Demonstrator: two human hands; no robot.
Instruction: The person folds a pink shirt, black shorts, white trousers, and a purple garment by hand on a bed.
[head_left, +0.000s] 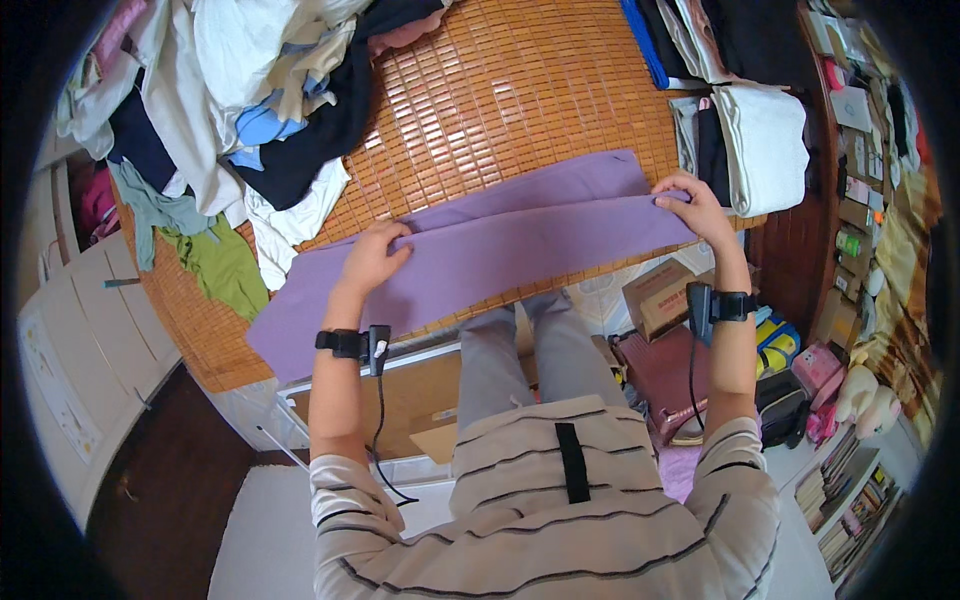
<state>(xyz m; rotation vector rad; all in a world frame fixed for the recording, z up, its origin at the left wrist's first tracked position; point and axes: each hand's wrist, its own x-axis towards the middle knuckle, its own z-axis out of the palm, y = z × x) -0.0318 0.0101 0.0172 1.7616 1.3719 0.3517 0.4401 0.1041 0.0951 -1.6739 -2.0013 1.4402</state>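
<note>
Across the front edge of the bed mat lies a purple garment (495, 251) with two long strips like trouser legs, the near one overlapping the far one. Its wide end is to the left and hangs towards the bed's edge. My left hand (375, 256) pinches the upper edge of the near strip, left of its middle. At the narrow right end, my right hand (699, 210) grips the top corner of the same strip between thumb and fingers. Part of the far strip is hidden beneath the near one.
A loose heap of clothes (225, 97) covers the mat's left side, with a green garment (217, 262) at its near edge. Folded clothes (761, 150) stand in stacks at right. Below are a cardboard box (658, 298) and a reddish suitcase (664, 375). The slatted mat (480, 97) is beneath.
</note>
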